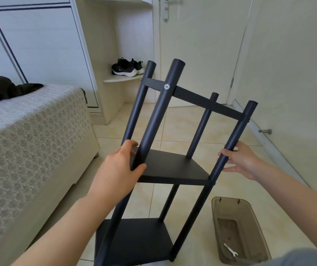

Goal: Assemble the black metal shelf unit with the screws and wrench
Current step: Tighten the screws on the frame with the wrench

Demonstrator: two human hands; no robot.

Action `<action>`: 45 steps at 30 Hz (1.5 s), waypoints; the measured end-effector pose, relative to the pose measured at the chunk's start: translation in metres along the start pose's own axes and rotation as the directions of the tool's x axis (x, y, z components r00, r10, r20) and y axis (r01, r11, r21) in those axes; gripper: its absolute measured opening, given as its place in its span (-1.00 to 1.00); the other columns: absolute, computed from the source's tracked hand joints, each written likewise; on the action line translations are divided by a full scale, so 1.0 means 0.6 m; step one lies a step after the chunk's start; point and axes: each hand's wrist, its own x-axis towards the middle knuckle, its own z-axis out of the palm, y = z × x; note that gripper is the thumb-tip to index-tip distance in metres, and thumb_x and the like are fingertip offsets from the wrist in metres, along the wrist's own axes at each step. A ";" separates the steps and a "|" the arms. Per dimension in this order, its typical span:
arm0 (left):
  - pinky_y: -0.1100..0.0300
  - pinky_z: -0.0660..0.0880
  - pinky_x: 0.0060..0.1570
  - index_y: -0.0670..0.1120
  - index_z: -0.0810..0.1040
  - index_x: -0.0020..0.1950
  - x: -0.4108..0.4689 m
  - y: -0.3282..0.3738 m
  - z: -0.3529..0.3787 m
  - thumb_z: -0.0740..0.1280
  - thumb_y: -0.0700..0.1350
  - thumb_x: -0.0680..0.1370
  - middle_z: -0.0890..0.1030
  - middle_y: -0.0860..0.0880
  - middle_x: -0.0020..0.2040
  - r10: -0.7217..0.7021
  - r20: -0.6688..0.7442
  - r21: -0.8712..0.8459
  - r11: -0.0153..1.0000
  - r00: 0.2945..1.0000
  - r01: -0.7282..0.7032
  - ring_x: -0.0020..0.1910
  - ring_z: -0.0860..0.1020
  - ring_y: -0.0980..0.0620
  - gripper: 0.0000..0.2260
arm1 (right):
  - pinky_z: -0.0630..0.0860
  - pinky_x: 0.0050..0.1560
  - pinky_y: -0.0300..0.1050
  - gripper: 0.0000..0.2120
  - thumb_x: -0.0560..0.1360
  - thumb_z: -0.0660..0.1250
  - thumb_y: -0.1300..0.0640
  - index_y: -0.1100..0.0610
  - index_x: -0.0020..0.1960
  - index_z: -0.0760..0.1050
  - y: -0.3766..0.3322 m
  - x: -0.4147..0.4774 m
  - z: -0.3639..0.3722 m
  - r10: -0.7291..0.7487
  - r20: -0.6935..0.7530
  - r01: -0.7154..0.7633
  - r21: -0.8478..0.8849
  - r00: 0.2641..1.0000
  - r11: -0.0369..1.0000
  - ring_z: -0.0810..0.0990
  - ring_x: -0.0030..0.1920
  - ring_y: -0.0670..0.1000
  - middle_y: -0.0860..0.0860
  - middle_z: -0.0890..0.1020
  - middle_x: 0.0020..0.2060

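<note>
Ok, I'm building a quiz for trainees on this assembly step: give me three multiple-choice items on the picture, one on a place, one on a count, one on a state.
1. Where is the wrench? A on the bed; B in the brown tray; C in a hand.
2. How many upright posts has the shelf unit? A three; B four; C six.
3. What is the right hand doing? A gripping a post; B hanging free; C holding a screw.
Answers: 1 B, it lies on the tray's floor; 2 B, four tops show; 3 A, it curls round one.
</note>
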 end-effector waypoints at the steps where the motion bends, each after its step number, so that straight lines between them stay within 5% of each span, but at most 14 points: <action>1: 0.46 0.39 -0.18 0.10 0.34 0.37 0.008 0.000 0.001 0.44 0.00 0.55 0.48 0.30 -0.01 -0.032 -0.010 -0.087 0.996 0.999 0.031 -0.13 0.49 0.30 -0.55 | 0.59 0.07 0.28 -0.48 0.56 0.35 0.25 0.10 0.45 0.24 -0.003 0.002 0.000 0.002 0.016 -0.002 -0.011 1.000 1.000 0.58 0.15 0.23 0.20 0.60 0.10; 6: 0.47 0.37 -0.36 0.16 0.33 0.23 0.050 0.002 0.004 0.38 0.02 0.59 0.53 0.21 -0.08 -0.092 -0.011 -0.307 0.948 0.996 0.084 -0.15 0.54 0.25 -0.70 | 0.63 -0.19 0.09 -0.46 0.56 0.36 0.23 0.02 0.45 0.23 -0.023 0.008 0.015 -0.001 0.076 0.005 -0.051 0.997 0.999 0.60 0.07 0.17 0.15 0.63 0.05; 12: 0.36 0.48 -0.27 0.02 0.39 0.23 0.120 -0.004 0.005 0.28 -0.07 0.65 0.61 0.01 -0.09 -0.122 -0.085 -0.459 0.886 0.989 0.070 -0.22 0.64 0.17 -0.83 | 0.60 0.06 0.23 -0.57 0.59 0.31 0.19 0.03 0.39 0.25 -0.040 0.027 0.057 -0.063 0.040 0.064 -0.031 0.997 0.997 0.63 0.05 0.13 0.12 0.60 0.07; 17: 0.29 0.49 -0.32 -0.05 0.43 0.14 0.186 -0.044 0.011 0.27 -0.08 0.66 0.52 -0.15 -0.16 -0.155 -0.104 -0.492 0.867 0.982 0.085 -0.29 0.49 0.05 -0.90 | 0.56 0.13 0.25 -0.68 0.63 0.23 0.13 0.06 0.36 0.28 -0.053 0.068 0.105 -0.138 0.004 0.138 0.021 0.990 0.990 0.65 0.01 0.06 0.05 0.61 0.01; 26: 0.28 0.48 -0.37 -0.01 0.51 0.11 0.319 -0.149 0.054 0.29 -0.02 0.65 0.49 0.02 -0.32 -0.217 -0.120 -0.551 0.826 0.969 0.117 -0.38 0.47 0.12 -0.90 | 0.61 -0.22 -0.14 -0.89 0.65 0.19 0.12 -0.09 0.02 0.37 -0.066 0.222 0.202 -0.269 -0.038 0.270 0.039 0.962 0.962 0.59 -0.29 -0.06 0.04 0.55 -0.19; 33: 0.22 0.52 -0.33 0.00 0.51 0.08 0.395 -0.189 0.062 0.28 -0.04 0.64 0.54 0.06 -0.32 -0.351 -0.065 -0.609 0.756 0.934 0.241 -0.36 0.50 0.05 -0.93 | 0.57 -0.19 -0.13 -0.84 0.65 0.17 0.13 0.04 0.23 0.30 -0.129 0.304 0.258 -0.219 -0.007 0.218 -0.064 0.976 0.974 0.54 -0.24 0.00 0.08 0.52 -0.15; 45: 0.25 0.53 -0.21 0.02 0.51 0.02 0.537 -0.092 -0.128 0.30 -0.11 0.65 0.62 0.01 -0.24 -0.508 0.030 -0.593 0.684 0.861 0.424 -0.27 0.60 0.10 -0.96 | 0.51 -0.27 -0.30 -0.86 0.66 0.14 0.09 0.15 0.15 0.31 -0.442 0.282 0.215 -0.185 0.085 0.200 -0.238 0.979 0.950 0.56 -0.24 -0.02 0.11 0.53 -0.16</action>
